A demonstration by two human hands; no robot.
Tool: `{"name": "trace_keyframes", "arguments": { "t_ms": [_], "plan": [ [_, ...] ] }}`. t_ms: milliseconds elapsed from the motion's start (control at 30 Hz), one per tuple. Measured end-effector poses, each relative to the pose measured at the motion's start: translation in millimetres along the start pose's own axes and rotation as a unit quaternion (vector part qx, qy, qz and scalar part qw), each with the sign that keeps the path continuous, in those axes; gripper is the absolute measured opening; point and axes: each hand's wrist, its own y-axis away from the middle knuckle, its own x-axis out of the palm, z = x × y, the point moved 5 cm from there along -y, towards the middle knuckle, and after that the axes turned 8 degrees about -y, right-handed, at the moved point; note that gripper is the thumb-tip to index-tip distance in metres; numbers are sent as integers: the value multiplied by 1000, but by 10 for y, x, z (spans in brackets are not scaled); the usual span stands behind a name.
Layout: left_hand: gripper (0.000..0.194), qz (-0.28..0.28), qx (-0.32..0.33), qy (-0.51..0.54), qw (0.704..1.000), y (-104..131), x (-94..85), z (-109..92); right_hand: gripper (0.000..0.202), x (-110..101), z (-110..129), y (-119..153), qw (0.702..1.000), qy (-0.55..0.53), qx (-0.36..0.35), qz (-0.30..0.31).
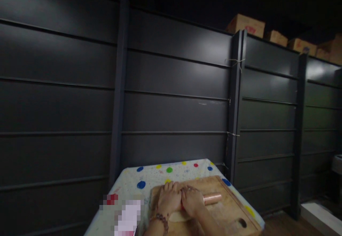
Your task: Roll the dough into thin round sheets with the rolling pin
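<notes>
A wooden board (227, 214) lies on the table near the bottom of the view. My left hand (170, 197), with a beaded bracelet at the wrist, is over the board's left part, its fingers pointing away from me. Right beside it, my right hand (191, 200) has its fingers curled down. A copper-coloured roller (213, 198) sticks out to the right of my right hand; its other end is hidden beneath the hands. Pale flat dough (178, 217) shows on the board just below the hands.
A white tablecloth (157, 173) with coloured dots covers the table. At its left lies a pixelated pale item (128, 216). A dark panelled wall (173, 114) stands behind the table. Cardboard boxes (247, 25) sit above the wall at right. The board has a dark hole near its lower right corner.
</notes>
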Motion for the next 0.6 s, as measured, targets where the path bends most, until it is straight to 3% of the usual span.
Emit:
{"name": "trace_keyframes", "arguments": {
  "t_ms": [200, 400, 600],
  "plan": [
    [49, 3, 21, -24, 999, 175, -26, -70, 46, -47, 23, 192, 999, -37, -20, -25],
    [56, -15, -17, -3, 1000, 399, -15, -115, 53, 29, 8, 456, 996, -66, -57, -27],
    [50, -54, -34, -24, 998, 258, -17, -72, 52, 65, -8, 288, 997, -44, -59, -36]
  ]
}}
